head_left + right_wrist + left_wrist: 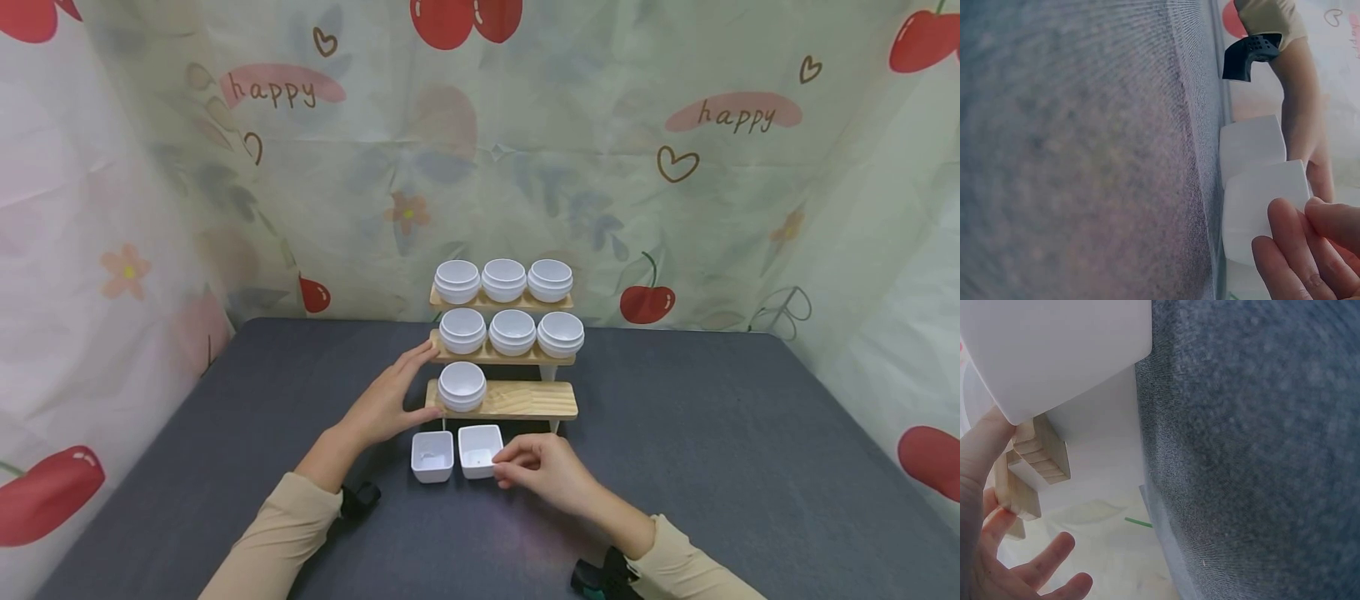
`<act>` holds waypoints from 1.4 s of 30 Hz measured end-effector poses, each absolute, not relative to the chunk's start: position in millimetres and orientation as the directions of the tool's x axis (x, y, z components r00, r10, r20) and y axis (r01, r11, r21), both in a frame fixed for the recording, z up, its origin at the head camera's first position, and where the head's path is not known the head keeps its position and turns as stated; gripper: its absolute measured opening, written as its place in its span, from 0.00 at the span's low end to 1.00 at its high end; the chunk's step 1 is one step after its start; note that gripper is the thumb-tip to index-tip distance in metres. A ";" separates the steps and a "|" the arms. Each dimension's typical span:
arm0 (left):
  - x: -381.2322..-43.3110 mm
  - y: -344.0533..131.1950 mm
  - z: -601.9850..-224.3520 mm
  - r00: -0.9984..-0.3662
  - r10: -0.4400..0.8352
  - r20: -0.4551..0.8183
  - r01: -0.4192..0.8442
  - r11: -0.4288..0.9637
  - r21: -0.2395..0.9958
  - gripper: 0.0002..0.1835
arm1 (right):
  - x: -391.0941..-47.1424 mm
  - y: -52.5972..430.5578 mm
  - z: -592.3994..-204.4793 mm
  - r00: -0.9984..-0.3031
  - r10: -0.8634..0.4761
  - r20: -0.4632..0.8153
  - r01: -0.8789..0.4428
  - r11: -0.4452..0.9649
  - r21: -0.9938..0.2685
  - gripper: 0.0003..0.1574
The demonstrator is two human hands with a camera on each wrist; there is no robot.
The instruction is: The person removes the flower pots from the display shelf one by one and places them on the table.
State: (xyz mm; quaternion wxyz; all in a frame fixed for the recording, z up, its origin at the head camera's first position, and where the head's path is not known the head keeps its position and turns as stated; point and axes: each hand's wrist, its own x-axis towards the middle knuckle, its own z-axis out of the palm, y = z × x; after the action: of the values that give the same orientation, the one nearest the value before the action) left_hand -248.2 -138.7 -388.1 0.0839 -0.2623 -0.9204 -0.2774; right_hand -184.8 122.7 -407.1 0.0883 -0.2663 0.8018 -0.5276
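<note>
A three-step wooden rack (pixel 536 400) carries round white bowls: three on the top step, three on the middle, and one round bowl (pixel 462 387) at the left of the lowest. My left hand (pixel 386 400) rests against the rack's left side, fingers extended at the middle step and thumb by the lowest. In front of the rack, two square white bowls stand side by side on the table. At the corner of the right square bowl (pixel 480 452), my right hand (pixel 551 471) pinches the rim between thumb and fingers. The left square bowl (pixel 432 457) is untouched.
A dark grey cloth covers the table (pixel 712 433). Behind it and along both sides hangs a printed curtain (pixel 525 192) with cherries and flowers. A thin looped cord (pixel 783 310) lies near the back right corner.
</note>
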 end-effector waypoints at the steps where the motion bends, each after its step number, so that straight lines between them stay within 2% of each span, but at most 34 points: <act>1: -248.3 -138.6 -388.0 -0.849 0.436 0.299 0.528 0.709 0.467 0.47 | -184.8 122.4 -407.0 -0.843 -0.520 0.137 -0.332 0.303 -0.893 0.08; 35: -248.2 -137.4 -385.5 -0.858 0.426 0.287 0.513 0.722 0.464 0.47 | -184.9 118.4 -405.0 -0.847 -0.527 0.071 -0.278 0.325 -0.904 0.10; 42: -248.2 -137.4 -385.7 -0.859 0.426 0.283 0.512 0.723 0.465 0.47 | -184.8 120.3 -403.8 -0.842 -0.531 0.090 -0.300 0.325 -0.897 0.11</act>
State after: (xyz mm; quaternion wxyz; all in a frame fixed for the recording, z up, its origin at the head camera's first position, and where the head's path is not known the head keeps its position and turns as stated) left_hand -248.2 -137.4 -385.7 0.0784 -0.2535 -0.9248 -0.2727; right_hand -184.8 120.3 -403.8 0.1109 -0.2579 0.8062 -0.5207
